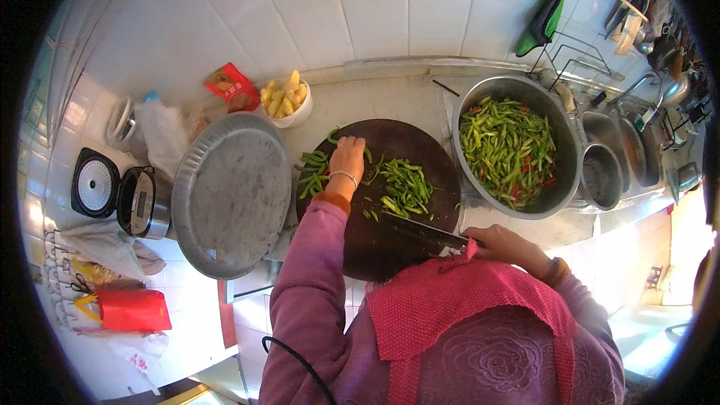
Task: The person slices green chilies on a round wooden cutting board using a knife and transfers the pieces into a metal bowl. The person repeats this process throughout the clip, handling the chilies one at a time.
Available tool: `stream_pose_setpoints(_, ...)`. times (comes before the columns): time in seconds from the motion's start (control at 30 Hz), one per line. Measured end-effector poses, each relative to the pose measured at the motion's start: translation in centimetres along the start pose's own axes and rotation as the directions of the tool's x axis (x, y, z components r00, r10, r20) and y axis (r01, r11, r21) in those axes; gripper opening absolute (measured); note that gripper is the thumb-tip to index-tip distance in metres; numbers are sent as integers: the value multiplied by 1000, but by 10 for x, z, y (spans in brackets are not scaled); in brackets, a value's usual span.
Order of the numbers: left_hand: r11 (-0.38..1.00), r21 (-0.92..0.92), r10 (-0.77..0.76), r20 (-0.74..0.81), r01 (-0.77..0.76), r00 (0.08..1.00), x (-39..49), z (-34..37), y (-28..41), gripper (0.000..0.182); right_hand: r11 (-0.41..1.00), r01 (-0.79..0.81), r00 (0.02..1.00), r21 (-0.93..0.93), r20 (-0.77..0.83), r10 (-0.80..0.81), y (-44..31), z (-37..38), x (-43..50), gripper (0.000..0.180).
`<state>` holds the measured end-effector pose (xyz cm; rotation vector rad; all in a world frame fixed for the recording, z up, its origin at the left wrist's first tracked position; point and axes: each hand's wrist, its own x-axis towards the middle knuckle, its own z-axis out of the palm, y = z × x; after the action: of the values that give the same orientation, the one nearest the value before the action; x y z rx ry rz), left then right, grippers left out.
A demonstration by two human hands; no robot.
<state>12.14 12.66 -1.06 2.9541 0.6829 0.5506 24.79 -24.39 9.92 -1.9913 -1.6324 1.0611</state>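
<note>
A round dark cutting board [388,247] lies on the counter before me. My left hand [347,158] is on its upper left part, fingers curled over green pepper pieces [368,154]; how firmly they are held is hidden. Long green pepper strips [313,171] lie at the board's left edge, left of that hand. Cut green pepper strips [406,183] form a pile right of it. My right hand [498,243] grips the handle of a kitchen knife [427,232], whose blade points left over the board, just below the pile.
Right of the board stands a large metal basin [462,180] of green and red strips, with a smaller pot [603,174] and a sink [649,152] beyond. To the left are a big round metal pan [230,197], a rice cooker [143,202] and a white bowl [298,115] of yellow pieces.
</note>
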Motion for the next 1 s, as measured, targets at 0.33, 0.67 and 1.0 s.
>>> stream_pose_setpoints(0.33,995,-93,3,-217,-24,976,-104,-59,40,22,982,-129,989,138,85,118,-13,-9,18,32)
stream_pose_setpoints(0.67,926,-329,-308,-370,186,877,-156,-88,40,27,923,-180,971,339,-87,221,-2,11,34,31)
stream_pose_setpoints(1.0,408,-845,-759,-103,346,643,-148,-99,12,19,929,-170,971,329,-102,214,-8,14,32,31)
